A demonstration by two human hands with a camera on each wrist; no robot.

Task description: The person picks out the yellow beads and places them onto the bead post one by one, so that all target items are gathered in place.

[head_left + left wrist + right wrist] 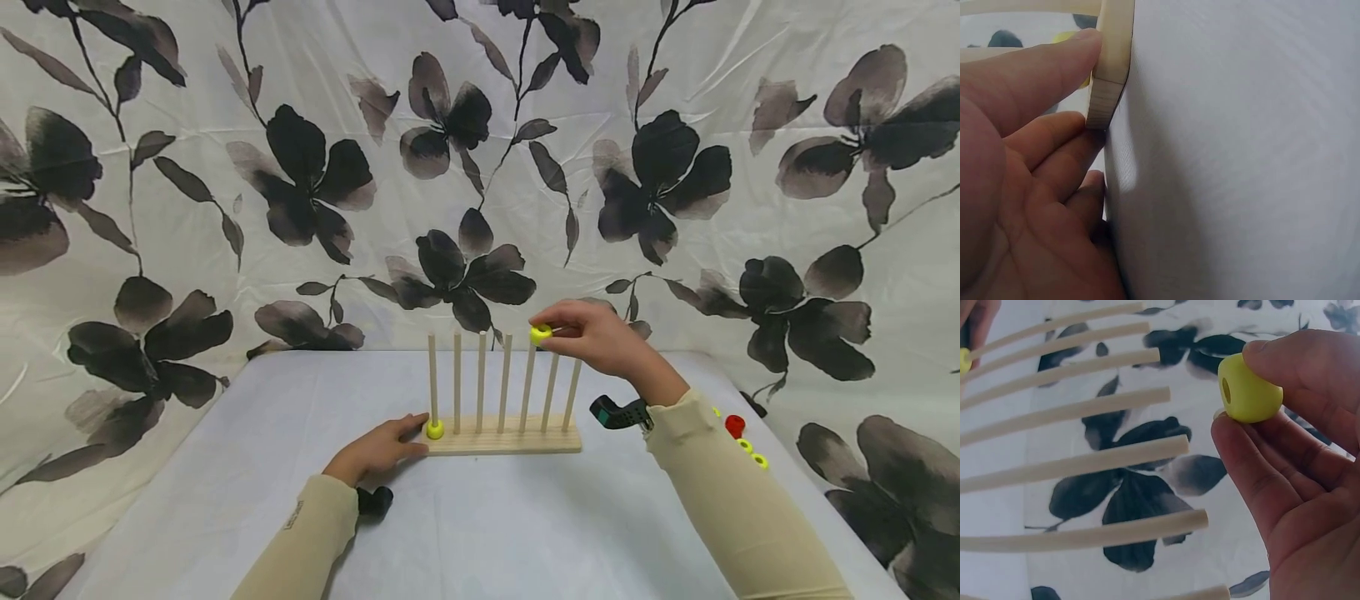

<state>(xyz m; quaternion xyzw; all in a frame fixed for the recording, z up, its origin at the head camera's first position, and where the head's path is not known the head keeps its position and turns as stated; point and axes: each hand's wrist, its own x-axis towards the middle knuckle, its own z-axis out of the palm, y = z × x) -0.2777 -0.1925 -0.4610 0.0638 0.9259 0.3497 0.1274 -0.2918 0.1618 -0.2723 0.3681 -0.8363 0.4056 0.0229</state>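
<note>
A wooden peg stand (487, 444) lies on the table, with several upright pegs in a row. One yellow bead (435, 429) sits at the bottom of the leftmost peg. My left hand (382, 450) holds the left end of the stand, its thumb and fingers set against the wood in the left wrist view. Up near the peg tops, my right hand (600, 337) pinches another yellow bead (1250, 390) between thumb and fingers. The hole of this bead shows in the right wrist view, facing the pegs, and no peg passes through it there.
On the table's right side, partly behind the right sleeve, lie a red bead (735, 427) and several yellow rings (760, 461). A white cloth covers the table (480, 525). Behind it hangs a flower-patterned curtain (315, 275).
</note>
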